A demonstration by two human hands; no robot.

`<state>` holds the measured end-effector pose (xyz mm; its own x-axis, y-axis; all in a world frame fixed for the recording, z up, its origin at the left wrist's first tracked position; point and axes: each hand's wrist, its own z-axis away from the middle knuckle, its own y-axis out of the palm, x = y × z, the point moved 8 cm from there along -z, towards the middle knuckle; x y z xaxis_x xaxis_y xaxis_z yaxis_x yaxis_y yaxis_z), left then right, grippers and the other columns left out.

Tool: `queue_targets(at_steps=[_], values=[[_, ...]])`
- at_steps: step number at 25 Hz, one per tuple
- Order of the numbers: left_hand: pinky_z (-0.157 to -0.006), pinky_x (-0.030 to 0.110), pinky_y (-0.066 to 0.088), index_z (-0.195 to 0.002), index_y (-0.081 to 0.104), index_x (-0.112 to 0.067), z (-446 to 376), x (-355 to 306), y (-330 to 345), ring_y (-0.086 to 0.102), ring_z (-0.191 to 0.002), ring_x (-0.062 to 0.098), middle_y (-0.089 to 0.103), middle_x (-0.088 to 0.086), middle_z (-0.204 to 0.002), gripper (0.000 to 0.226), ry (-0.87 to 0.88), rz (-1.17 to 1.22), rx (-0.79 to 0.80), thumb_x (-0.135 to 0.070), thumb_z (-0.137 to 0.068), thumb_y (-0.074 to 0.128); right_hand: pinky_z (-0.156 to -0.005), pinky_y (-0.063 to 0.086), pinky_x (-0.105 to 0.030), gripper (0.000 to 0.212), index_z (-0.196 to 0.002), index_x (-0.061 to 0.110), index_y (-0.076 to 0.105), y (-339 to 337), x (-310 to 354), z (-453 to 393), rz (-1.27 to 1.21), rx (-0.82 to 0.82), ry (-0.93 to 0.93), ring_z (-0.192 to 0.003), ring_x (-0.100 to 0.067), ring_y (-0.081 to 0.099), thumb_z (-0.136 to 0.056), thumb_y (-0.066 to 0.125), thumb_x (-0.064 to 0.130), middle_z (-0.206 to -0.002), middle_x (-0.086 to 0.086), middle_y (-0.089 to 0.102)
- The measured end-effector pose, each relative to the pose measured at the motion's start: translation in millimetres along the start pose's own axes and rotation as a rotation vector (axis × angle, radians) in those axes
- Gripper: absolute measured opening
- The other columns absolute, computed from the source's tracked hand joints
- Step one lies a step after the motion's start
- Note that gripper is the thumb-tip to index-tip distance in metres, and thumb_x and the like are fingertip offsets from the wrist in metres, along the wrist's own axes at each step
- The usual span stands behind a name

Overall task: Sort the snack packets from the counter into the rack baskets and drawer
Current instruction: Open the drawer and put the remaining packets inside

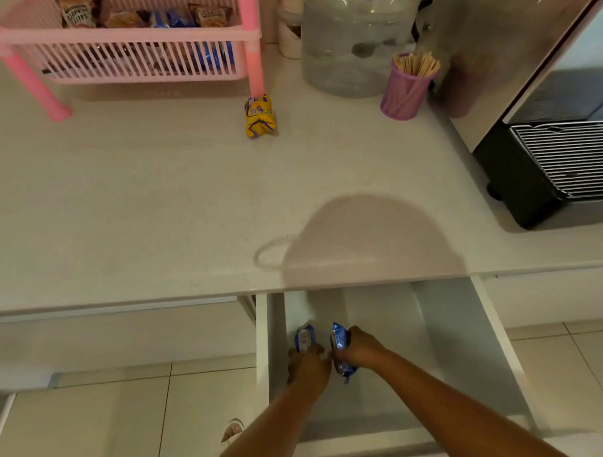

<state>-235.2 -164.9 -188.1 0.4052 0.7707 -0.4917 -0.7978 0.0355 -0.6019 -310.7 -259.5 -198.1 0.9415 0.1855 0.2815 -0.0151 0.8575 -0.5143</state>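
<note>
Both hands reach down into the open white drawer (467, 325) below the counter edge. My left hand (308, 366) is shut on a blue snack packet (304, 337) near the drawer's left wall. My right hand (360, 349) grips a second blue snack packet (342, 350) beside it. One yellow snack packet (259, 117) lies on the white counter (155, 199) by the right leg of the pink rack. The pink rack basket (144, 59) at the back left holds several packets, brown and blue.
A large clear water jug (355, 38) stands at the back, with a purple cup of wooden sticks (406, 88) beside it. A steel machine with a black drip tray (557, 158) fills the right side. Tiled floor lies below.
</note>
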Motion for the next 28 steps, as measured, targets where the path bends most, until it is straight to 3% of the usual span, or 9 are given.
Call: queue_targets(at_steps=[2, 5, 9, 16, 18, 20, 23, 26, 28], values=[[-0.101, 0.037, 0.044, -0.126, 0.046, -0.013, -8, 6, 7, 0.052, -0.109, 0.028, 0.041, 0.015, -0.137, 0.039, -0.003, -0.11, 0.004, -0.023, -0.089, 0.055, -0.055, 0.039, -0.022, 0.038, -0.102, 0.008, 0.054, 12, -6, -18, -0.051, 0.019, 0.029, -0.087, -0.021, 0.063, -0.078, 0.065, 0.035, -0.092, -0.007, 0.062], [-0.105, 0.04, 0.04, -0.137, 0.034, -0.012, -14, 16, 19, 0.045, -0.122, 0.031, 0.033, 0.015, -0.143, 0.053, -0.024, -0.072, 0.061, -0.028, -0.09, 0.054, -0.054, 0.039, -0.021, 0.049, -0.109, 0.006, 0.053, 25, -16, -30, -0.053, 0.028, 0.057, -0.089, -0.02, 0.064, -0.075, 0.065, 0.039, -0.088, -0.005, 0.062], [-0.106, 0.038, 0.039, -0.143, 0.028, -0.025, -19, 15, 24, 0.039, -0.127, 0.029, 0.018, 0.01, -0.149, 0.055, -0.064, -0.055, 0.078, -0.03, -0.093, 0.049, -0.075, 0.048, -0.027, 0.069, -0.126, 0.009, 0.04, 29, -28, -36, -0.034, -0.014, 0.106, -0.097, -0.02, 0.063, -0.075, 0.065, 0.049, -0.115, -0.008, 0.062], [-0.108, 0.038, 0.036, -0.144, 0.023, -0.022, -13, 3, 23, 0.038, -0.129, 0.033, 0.023, 0.013, -0.148, 0.062, 0.053, -0.257, 0.135, -0.031, -0.09, 0.051, -0.091, 0.05, -0.035, 0.064, -0.135, 0.011, 0.03, 20, -18, -28, -0.039, -0.072, 0.121, -0.112, -0.025, 0.057, -0.086, 0.054, 0.045, -0.131, -0.012, 0.052], [-0.108, 0.031, 0.035, -0.146, 0.019, -0.02, -6, -12, -2, 0.042, -0.127, 0.028, 0.031, 0.009, -0.147, 0.064, 0.031, -0.166, 0.0, -0.032, -0.091, 0.05, -0.093, 0.048, -0.034, 0.062, -0.138, 0.013, 0.029, 5, -7, -12, -0.039, -0.084, 0.093, -0.117, -0.025, 0.053, -0.09, 0.047, 0.049, -0.135, -0.011, 0.048], [-0.111, 0.027, 0.031, -0.141, 0.031, -0.02, 14, -36, -29, 0.04, -0.131, 0.023, 0.032, 0.003, -0.147, 0.052, 0.136, 0.03, -0.102, -0.026, -0.092, 0.048, -0.089, 0.046, -0.029, 0.051, -0.134, 0.017, 0.037, -22, 12, 11, -0.04, -0.169, -0.036, -0.116, -0.021, 0.054, -0.092, 0.044, 0.047, -0.132, -0.005, 0.051], [-0.101, 0.018, 0.041, -0.124, 0.05, -0.029, 64, -65, -85, 0.049, -0.123, 0.009, 0.041, -0.009, -0.14, 0.035, 0.439, 0.049, -0.31, -0.03, -0.089, 0.046, -0.077, 0.048, -0.023, 0.01, -0.097, 0.031, 0.059, -69, 52, 65, -0.059, -0.383, -0.453, -0.089, -0.008, 0.062, -0.091, 0.052, 0.035, -0.094, 0.01, 0.065], [-0.092, 0.018, 0.041, -0.103, 0.06, -0.028, 113, -77, -176, 0.053, -0.108, 0.009, 0.057, -0.005, -0.122, 0.029, 0.806, -0.084, -0.8, -0.041, -0.092, 0.036, -0.056, 0.038, -0.011, 0.016, -0.074, 0.038, 0.05, -89, 98, 124, -0.132, -0.337, -0.705, -0.053, 0.004, 0.049, -0.08, 0.052, 0.053, -0.056, 0.021, 0.056], [-0.098, 0.028, 0.038, -0.115, 0.058, -0.023, 96, -63, -237, 0.046, -0.118, 0.017, 0.055, 0.003, -0.129, 0.036, 0.584, -0.139, -0.923, -0.041, -0.093, 0.037, -0.055, 0.037, -0.01, 0.023, -0.069, 0.037, 0.051, -106, 140, 143, -0.111, -0.339, -0.827, -0.055, 0.001, 0.05, -0.078, 0.045, 0.059, -0.056, 0.016, 0.055]])
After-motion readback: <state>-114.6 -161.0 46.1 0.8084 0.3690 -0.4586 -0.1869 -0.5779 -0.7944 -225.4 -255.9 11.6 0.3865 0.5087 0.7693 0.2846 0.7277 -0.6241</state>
